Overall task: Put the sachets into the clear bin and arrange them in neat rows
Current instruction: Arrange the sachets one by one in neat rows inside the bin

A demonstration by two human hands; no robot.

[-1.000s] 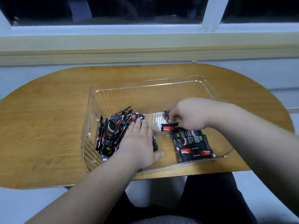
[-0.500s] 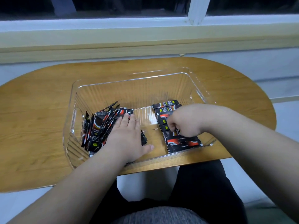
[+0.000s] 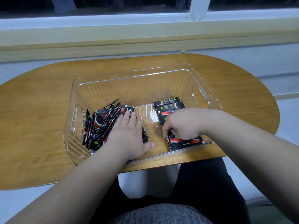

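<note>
Sachet heap (image 3: 100, 125) at nine o'clock lies under our flat left hand (image 3: 129, 135); our right hand (image 3: 182, 123) pinches a sachet (image 3: 186, 142) in the clear bin's (image 3: 132, 73) three-o'clock row (image 3: 169, 105)

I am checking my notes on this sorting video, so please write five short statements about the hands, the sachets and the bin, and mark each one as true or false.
1. The left hand lies flat on the leaning bunch of sachets. True.
2. The clear bin stands on the floor. False: it stands on the wooden table.
3. The right hand is raised above the bin. False: it is down inside the bin, its curled fingers pinching at the flat row of sachets.
4. The flat row of sachets lies in the right part of the bin. True.
5. Several sachets lie on the table outside the bin. False: every sachet that shows is inside the bin.
</note>
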